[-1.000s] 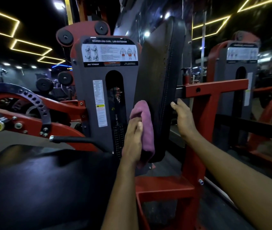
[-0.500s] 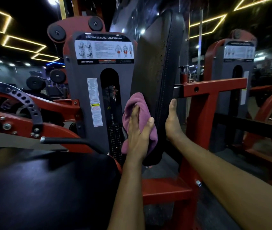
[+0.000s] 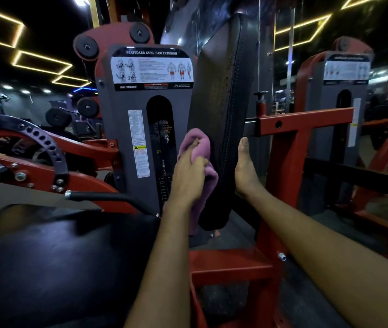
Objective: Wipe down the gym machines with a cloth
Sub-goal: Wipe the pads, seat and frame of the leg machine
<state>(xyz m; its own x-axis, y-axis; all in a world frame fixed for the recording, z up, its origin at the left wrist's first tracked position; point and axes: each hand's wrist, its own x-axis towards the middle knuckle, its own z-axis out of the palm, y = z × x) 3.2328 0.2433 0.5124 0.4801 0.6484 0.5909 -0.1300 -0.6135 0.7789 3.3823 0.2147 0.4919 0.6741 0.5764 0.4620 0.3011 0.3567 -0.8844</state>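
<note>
The upright black back pad (image 3: 221,91) of the seated leg curl / leg extension machine stands at centre. My left hand (image 3: 185,176) grips a bunched pink cloth (image 3: 203,147) and presses it against the lower left face of the pad. My right hand (image 3: 245,171) holds the pad's right edge, with the thumb pointing up along the stitched seam and the fingers hidden behind the pad.
The black seat (image 3: 58,256) fills the lower left, with a black handle (image 3: 107,196) above it. The grey weight-stack tower (image 3: 122,129) rises behind the cloth. The red frame bar (image 3: 301,124) runs right of the pad. A second similar machine (image 3: 346,91) stands at the right.
My left hand has slid the cloth upward on the pad and bunched it in its fingers. My right hand has shifted closer against the pad's edge, thumb now upright.
</note>
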